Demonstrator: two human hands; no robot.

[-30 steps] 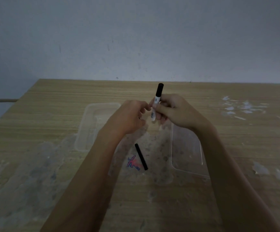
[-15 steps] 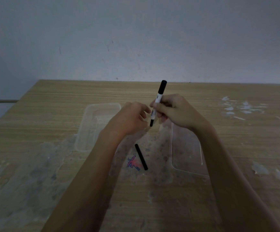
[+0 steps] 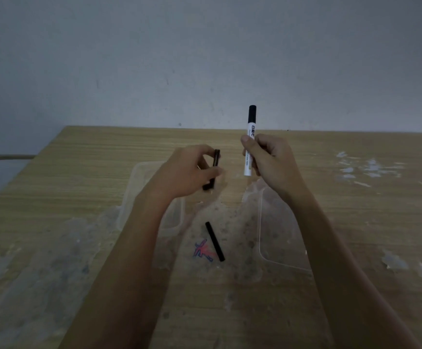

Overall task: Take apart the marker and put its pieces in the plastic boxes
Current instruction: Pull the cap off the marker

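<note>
1. Head view, hands. I log the right hand closed round the barrel, a white tube held near upright above the table, black end uppermost and the lower end bare. The left hand pinches a short dark piece between thumb and fingers; I take it for the tip section, though it is too dim to be sure. The two pieces are apart, a clear gap between them.

2. Head view, table. One black rod lies loose on the wood between the boxes, beside a red-and-blue scribble. I read it as another marker part, in no box.

3. Head view, boxes. The left box sits partly under the left forearm; the right box sits under the right forearm. What I can see of either shows nothing inside.

4. Progress, my judgement. The marker stands in at least three pieces, so dismantling is well on. The black end remains on the barrel; whether it comes off I cannot tell.

5. Outstanding, my judgement. No piece is boxed. Both held pieces and the rod are yet to go in.
</note>
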